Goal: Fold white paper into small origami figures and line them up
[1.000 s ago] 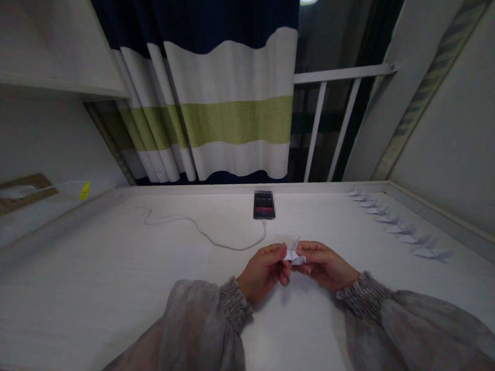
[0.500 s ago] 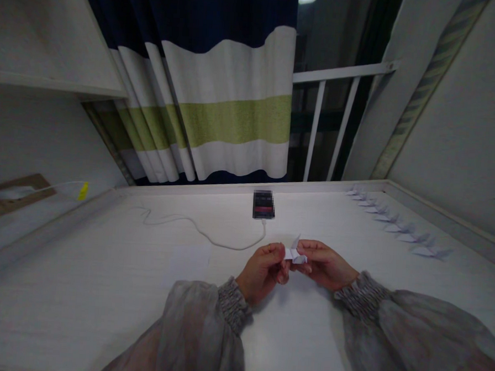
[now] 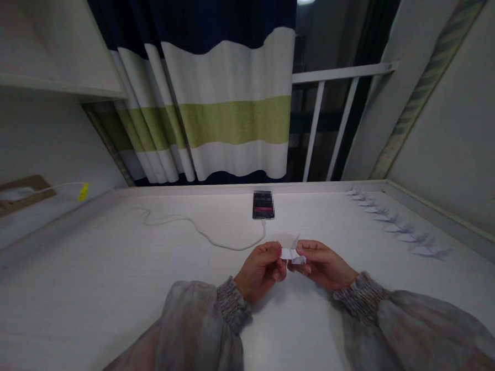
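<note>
Between my two hands, above the white table [image 3: 101, 288], is a small folded white paper crane [image 3: 294, 255] with one thin point sticking up. My left hand [image 3: 262, 268] pinches its left end between thumb and fingers. On the other side, my right hand [image 3: 324, 261] grips the right part, its fingertips curled under the paper. Parts of the paper are hidden behind the fingers. Several folded paper cranes [image 3: 414, 237] stand in a slanting row at the table's right side.
A phone [image 3: 263, 205] lies near the back edge, with a white cable [image 3: 219, 245] running left from it. A flat white paper sheet [image 3: 189, 260] rests left of my hands. A striped curtain [image 3: 234, 118] hangs behind; a wall socket [image 3: 14, 195] is at left.
My left hand has shifted slightly left, so more of the paper's left end shows between the hands. My right hand stays almost where it was.
</note>
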Demonstrator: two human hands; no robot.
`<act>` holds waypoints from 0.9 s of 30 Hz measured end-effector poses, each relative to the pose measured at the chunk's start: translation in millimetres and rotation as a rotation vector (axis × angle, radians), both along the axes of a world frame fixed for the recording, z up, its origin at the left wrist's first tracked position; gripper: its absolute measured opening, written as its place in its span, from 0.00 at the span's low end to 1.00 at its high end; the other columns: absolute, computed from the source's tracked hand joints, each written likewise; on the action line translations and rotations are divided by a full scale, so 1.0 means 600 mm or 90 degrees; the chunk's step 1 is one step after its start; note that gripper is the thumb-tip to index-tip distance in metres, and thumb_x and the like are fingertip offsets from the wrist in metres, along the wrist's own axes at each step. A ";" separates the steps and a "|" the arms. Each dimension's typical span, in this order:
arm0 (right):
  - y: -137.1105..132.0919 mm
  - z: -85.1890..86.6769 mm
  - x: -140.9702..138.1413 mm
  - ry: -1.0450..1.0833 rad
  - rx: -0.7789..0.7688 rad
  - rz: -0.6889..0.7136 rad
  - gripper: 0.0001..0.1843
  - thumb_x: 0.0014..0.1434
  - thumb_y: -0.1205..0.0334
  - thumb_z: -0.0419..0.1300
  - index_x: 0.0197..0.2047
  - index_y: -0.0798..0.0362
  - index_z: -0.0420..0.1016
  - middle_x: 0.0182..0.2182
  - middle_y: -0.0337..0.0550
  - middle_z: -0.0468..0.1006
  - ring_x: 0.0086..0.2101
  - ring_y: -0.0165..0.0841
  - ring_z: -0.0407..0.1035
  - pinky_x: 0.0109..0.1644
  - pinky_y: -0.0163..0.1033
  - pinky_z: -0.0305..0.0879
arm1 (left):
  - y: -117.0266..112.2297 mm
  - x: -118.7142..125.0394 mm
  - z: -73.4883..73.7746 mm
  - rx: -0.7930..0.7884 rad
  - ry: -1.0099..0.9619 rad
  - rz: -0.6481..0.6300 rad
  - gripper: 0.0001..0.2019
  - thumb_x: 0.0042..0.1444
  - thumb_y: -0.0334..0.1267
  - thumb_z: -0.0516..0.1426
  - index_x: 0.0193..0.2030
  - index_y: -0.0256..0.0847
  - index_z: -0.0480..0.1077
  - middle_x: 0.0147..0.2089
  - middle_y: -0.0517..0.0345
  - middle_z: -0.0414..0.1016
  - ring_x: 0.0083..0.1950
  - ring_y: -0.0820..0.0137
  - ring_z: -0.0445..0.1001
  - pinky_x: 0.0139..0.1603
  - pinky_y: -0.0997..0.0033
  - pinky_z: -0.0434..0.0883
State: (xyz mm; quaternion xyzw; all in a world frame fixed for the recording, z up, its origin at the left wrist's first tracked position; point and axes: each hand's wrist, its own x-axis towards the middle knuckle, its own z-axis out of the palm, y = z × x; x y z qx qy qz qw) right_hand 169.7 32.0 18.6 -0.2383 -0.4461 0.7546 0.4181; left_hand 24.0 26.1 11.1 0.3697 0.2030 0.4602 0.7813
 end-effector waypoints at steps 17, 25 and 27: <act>0.004 0.000 0.007 0.026 0.002 -0.029 0.12 0.42 0.61 0.64 0.16 0.57 0.67 0.10 0.34 0.63 0.16 0.23 0.53 0.30 0.36 0.51 | 0.008 -0.005 -0.001 -0.009 -0.015 0.034 0.16 0.42 0.42 0.61 0.22 0.35 0.59 0.16 0.65 0.63 0.14 0.84 0.56 0.17 0.82 0.55; 0.002 0.001 0.004 0.032 -0.001 -0.015 0.12 0.42 0.62 0.64 0.16 0.57 0.67 0.10 0.34 0.63 0.16 0.23 0.53 0.29 0.36 0.51 | 0.007 -0.003 0.003 0.006 -0.047 0.046 0.16 0.40 0.41 0.63 0.20 0.34 0.60 0.15 0.66 0.62 0.14 0.86 0.54 0.18 0.83 0.53; 0.002 0.001 0.005 0.038 -0.001 -0.018 0.11 0.42 0.62 0.64 0.16 0.57 0.67 0.10 0.34 0.63 0.16 0.23 0.53 0.29 0.36 0.51 | 0.008 -0.004 0.003 0.010 -0.038 0.047 0.17 0.40 0.44 0.62 0.20 0.34 0.60 0.15 0.66 0.62 0.13 0.85 0.54 0.17 0.82 0.53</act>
